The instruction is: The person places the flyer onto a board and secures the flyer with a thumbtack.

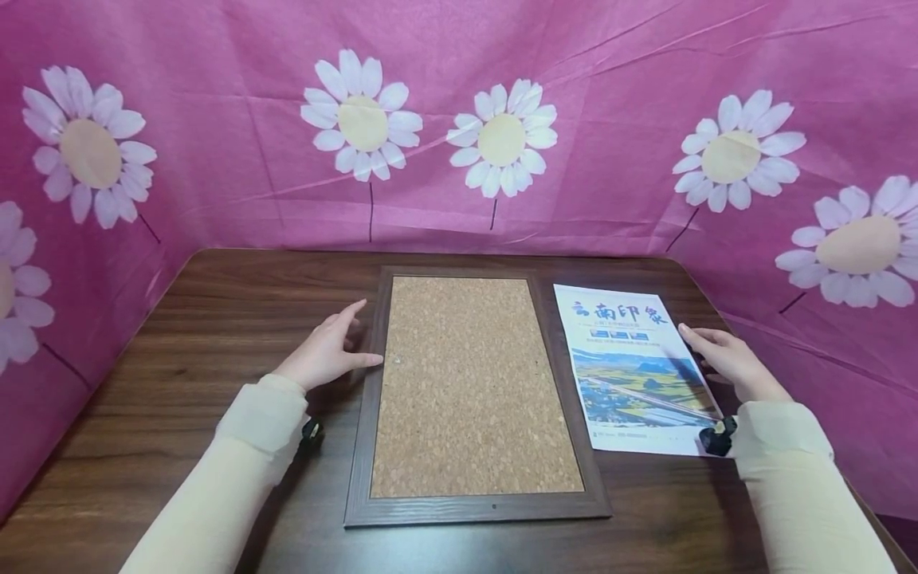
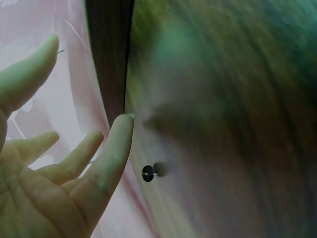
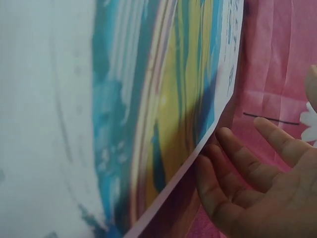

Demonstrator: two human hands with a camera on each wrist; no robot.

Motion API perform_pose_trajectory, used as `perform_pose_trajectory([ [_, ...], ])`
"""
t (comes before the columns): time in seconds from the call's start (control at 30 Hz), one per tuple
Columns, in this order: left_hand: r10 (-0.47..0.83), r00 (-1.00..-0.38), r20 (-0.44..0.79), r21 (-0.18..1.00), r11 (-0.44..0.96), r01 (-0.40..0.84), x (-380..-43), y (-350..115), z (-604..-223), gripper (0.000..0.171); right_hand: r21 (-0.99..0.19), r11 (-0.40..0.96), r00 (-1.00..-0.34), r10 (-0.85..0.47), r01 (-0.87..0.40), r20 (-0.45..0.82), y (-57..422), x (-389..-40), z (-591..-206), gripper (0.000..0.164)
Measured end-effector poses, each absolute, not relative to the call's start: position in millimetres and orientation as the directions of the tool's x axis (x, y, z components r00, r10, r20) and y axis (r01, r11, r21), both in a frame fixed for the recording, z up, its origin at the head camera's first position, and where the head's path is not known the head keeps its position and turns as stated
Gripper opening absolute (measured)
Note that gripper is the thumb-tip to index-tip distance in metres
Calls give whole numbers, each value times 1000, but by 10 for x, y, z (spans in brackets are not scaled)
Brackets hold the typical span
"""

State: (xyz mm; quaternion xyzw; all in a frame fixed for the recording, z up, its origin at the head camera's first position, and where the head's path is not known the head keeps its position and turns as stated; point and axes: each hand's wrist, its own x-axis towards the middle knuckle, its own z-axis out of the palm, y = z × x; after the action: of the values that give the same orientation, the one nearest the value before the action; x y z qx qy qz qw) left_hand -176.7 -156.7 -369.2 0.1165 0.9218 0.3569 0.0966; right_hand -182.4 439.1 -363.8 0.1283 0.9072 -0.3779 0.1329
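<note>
A dark wooden frame (image 1: pixel 476 510) with a cork panel (image 1: pixel 476 391) inside it lies flat on the table. My left hand (image 1: pixel 326 351) is at its left side, fingers spread, with the thumb by the frame's edge; nothing is gripped. In the left wrist view, a small black round thing (image 2: pixel 148 173) is near the left fingertips; its kind is unclear. To the frame's right lies a printed poster sheet (image 1: pixel 638 383) with a landscape picture. My right hand (image 1: pixel 735 363) is at the sheet's right edge. In the right wrist view its fingers (image 3: pixel 247 168) meet that edge, with the thumb apart.
The brown wood-grain table (image 1: pixel 165 375) reaches back to a pink cloth (image 1: pixel 237 159) with large white daisies, which hangs behind and at both sides. A tiny pale spot (image 1: pixel 398 361) shows at the cork's left edge.
</note>
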Motion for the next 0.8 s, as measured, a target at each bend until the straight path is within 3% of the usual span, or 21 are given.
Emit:
perform_pose_trajectory([
  [0.47,335,-930,-152,685,714,145,-1827,-1560,-3746,79,-709,611,-919,83,352,-385,4570,-1827,-3777,77],
  [0.8,371,-914,-167,674,719,169,-1871,-1537,-3768,81,-728,586,-916,63,356,-396,4591,-1815,-3791,65],
])
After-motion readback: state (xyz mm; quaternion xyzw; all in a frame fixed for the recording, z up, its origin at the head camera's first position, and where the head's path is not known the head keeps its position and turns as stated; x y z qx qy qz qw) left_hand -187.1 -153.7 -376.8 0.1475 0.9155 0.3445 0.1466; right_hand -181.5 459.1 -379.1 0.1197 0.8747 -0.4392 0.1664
